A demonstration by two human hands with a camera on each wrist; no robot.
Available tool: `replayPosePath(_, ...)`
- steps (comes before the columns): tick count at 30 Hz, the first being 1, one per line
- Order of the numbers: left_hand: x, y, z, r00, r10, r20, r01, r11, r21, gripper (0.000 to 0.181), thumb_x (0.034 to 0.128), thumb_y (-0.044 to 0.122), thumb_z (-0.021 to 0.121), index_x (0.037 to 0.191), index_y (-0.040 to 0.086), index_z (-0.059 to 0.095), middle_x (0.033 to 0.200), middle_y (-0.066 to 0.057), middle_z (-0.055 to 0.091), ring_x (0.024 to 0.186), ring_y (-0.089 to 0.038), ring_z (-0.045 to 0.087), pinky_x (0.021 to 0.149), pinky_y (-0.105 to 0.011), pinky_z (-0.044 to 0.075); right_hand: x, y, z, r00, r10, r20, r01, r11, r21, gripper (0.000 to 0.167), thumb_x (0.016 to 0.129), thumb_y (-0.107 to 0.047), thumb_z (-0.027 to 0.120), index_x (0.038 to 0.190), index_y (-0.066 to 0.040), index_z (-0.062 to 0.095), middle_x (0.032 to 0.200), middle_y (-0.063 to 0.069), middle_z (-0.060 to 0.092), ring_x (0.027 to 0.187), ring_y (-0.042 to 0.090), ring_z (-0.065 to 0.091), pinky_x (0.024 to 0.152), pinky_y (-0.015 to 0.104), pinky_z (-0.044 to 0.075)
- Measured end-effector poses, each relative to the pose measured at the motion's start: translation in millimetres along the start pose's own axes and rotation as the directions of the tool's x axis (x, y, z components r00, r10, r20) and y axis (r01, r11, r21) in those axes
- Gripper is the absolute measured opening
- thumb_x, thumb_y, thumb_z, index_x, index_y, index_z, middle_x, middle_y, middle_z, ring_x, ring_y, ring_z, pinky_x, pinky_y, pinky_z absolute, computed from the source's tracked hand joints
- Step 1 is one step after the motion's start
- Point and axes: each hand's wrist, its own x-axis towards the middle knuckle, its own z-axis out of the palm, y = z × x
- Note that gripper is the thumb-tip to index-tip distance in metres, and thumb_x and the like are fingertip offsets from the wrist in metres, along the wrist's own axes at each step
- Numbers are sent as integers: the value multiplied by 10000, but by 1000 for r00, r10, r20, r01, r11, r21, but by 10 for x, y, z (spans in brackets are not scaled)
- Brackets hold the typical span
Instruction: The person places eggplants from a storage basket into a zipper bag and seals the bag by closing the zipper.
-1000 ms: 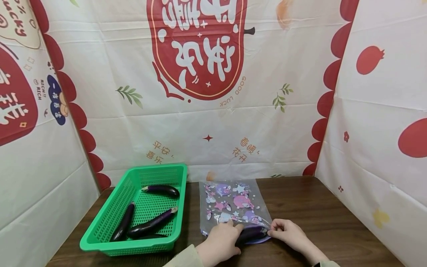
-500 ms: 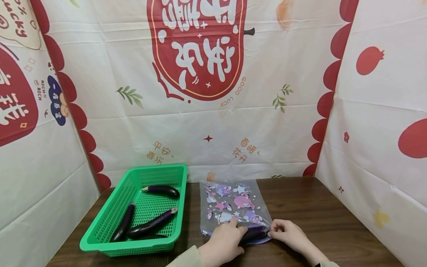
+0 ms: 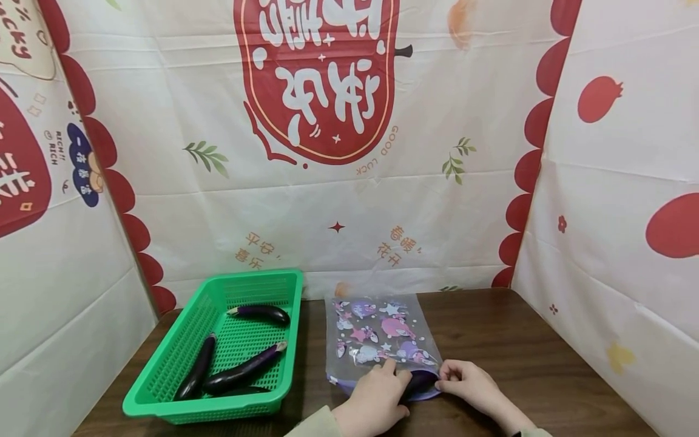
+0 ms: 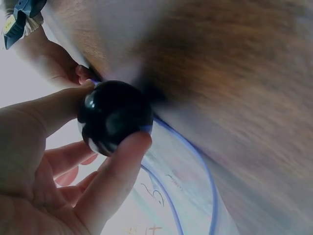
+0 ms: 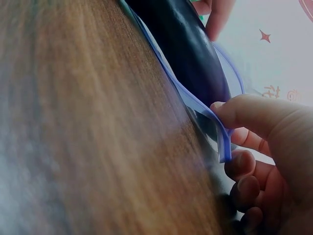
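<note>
A clear zip bag printed with pink and purple cartoons lies flat on the table, its purple-edged mouth toward me. One dark eggplant lies partly inside that mouth, its right end within the bag. My left hand grips the eggplant's outer end between thumb and fingers; the rounded tip shows in the left wrist view. With thumb and fingers, my right hand pinches the right corner of the bag's purple rim. The eggplant's inner end is partly hidden by the bag and the right thumb.
To the left stands a green perforated basket holding several eggplants, among them a curved one at the back. A printed cloth hangs behind the brown table, with more cloth on both sides.
My left hand has shifted slightly to the right with the eggplant, which sits a little deeper in the bag. My right hand still pinches the bag's corner. The head view has turned slightly right.
</note>
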Motion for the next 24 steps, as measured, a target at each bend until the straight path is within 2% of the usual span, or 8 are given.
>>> replayPosePath(4,-6,7,-1,1000,10,9,-10,1000,-13,431,713,408,834,1028,196,630,921,2,530,704,-129,539,505,-239,424,1,-22,6,1000,2,7,-2,1000,2,216,781,-309,765,751,-213,574,575,-115,447,506,18,404,494,232,298)
replayPosePath(10,-19,1,-16,998,66,-14,-66,997,-29,423,727,424,824,1015,174,641,911,27,506,686,-91,525,534,-210,417,0,-20,-2,1000,1,7,-1,1000,11,209,785,-292,760,750,-209,572,570,-112,445,499,19,403,490,230,300)
replayPosePath(15,-55,-6,-44,993,113,11,-113,992,-52,499,746,400,818,1138,137,657,1074,-9,540,811,-94,586,653,-202,468,11,-19,-6,1000,13,13,-13,1000,8,214,791,-306,757,751,-209,570,573,-109,448,500,22,400,493,229,293)
replayPosePath(18,-89,-8,-66,987,156,37,-153,986,-64,555,757,387,815,1212,121,640,1164,-37,526,884,-92,590,717,-198,476,8,-13,-1,1000,17,13,-17,1000,6,216,790,-306,757,747,-209,569,573,-109,447,499,20,398,491,227,291)
replayPosePath(24,-150,-13,-138,966,241,98,-230,967,-108,546,782,351,807,1253,144,624,1211,-15,509,922,-53,564,728,-166,454,6,-19,-1,1000,18,6,-18,1000,-1,217,790,-303,755,742,-206,567,572,-109,444,498,18,395,489,224,286)
